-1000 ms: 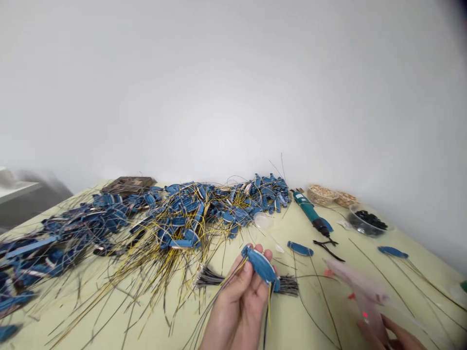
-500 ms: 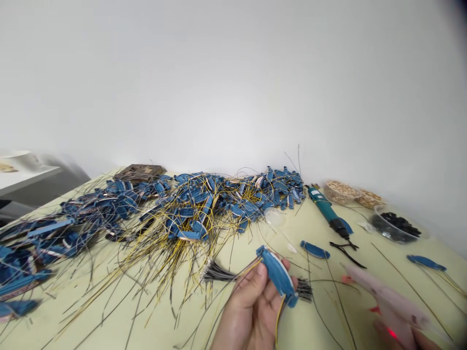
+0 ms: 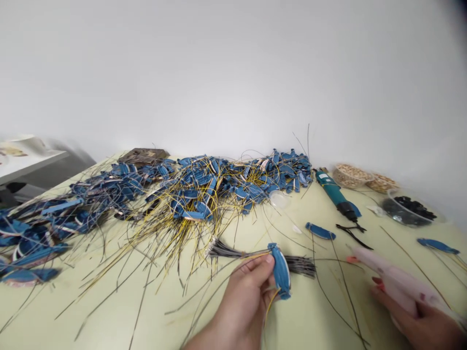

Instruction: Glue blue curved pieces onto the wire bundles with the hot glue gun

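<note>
Between the thumb and fingers of my left hand is a curved blue plastic part with a pale edge, held near its upper end. Yellow and grey wires trail from it. On the table just behind it lies a bundle of grey wires. My right hand is closed round the handle of a pale pink glue gun, its orange-red nozzle end pointing left. A gap separates the nozzle from the blue part.
A large heap of similar wired blue parts spreads over the table's back and left. At right lie a teal electric screwdriver, a loose blue part, tubs of small beige pieces and a tub of black pieces.
My left hand has turned the blue part more upright and narrower to view. The glue gun has shifted slightly right, and more of my right hand shows. The whole view has tilted a little.
</note>
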A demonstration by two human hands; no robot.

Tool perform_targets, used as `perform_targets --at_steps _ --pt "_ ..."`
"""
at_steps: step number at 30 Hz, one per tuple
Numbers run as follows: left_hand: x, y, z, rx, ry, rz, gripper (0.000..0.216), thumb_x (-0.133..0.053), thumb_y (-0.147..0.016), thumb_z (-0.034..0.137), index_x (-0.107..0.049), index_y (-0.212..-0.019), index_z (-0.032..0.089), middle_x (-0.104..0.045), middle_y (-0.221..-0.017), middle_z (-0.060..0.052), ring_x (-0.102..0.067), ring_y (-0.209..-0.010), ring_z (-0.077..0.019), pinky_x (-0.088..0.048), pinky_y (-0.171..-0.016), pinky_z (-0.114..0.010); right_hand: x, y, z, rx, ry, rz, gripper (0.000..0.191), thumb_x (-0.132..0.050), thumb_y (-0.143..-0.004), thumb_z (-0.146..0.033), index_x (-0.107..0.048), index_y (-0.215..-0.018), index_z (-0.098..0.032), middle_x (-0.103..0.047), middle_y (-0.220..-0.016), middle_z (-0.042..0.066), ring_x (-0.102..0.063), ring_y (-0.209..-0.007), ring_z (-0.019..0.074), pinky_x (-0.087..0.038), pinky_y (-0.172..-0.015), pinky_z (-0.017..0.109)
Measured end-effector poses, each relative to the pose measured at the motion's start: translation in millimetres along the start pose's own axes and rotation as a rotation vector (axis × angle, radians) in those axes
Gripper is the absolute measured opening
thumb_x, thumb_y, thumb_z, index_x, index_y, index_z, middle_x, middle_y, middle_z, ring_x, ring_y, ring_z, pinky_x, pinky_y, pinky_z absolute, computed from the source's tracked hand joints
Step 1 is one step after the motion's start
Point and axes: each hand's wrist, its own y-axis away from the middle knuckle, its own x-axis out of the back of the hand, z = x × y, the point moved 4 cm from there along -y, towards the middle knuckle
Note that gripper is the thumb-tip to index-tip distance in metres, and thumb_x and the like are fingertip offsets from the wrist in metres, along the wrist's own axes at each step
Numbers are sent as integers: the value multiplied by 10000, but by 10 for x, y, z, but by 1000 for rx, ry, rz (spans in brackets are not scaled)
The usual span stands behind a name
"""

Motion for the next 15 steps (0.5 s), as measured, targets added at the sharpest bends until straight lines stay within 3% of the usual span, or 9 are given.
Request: perform_targets --at_steps 2,5,11,15 --pt "38 -18 -46 -3 -35 14 136 -754 -782 231 -664 -805 132 -657 -766 -32 -578 -689 -127 -453 -712 -252 30 7 -36 -109 68 -32 456 -725 -585 -657 -587 -432 -251 -628 -486 100 -605 -456 288 -520 -486 416" --pt "52 -46 -106 2 -90 5 152 -752 -784 245 -666 -805 122 -653 -785 -44 -566 -717 -143 -446 -750 -282 53 21 -98 -83 68 -11 478 -697 -593 -677 -543 -411 -263 -592 -462 87 -584 -457 283 -497 -487 419" --pt "9 -121 -198 -6 -130 10 142 -748 -763 246 -677 -787 126 -648 -795 -50 -566 -738 -159 -438 -785 -312 -26 104 -102 3 4 13 466 -622 -690 -659 -711 -731 -204 -680 -663 86 -642 -646 292 -492 -584 391" --pt "-6 -149 -231 -53 -125 21 122 -765 -726 181 -682 -802 134 -645 -805 -37 -556 -753 -149 -433 -766 -288 -41 154 -103 -19 8 9 489 -622 -701 -655 -713 -723 -176 -670 -659 94 -634 -660 291 -475 -538 364"
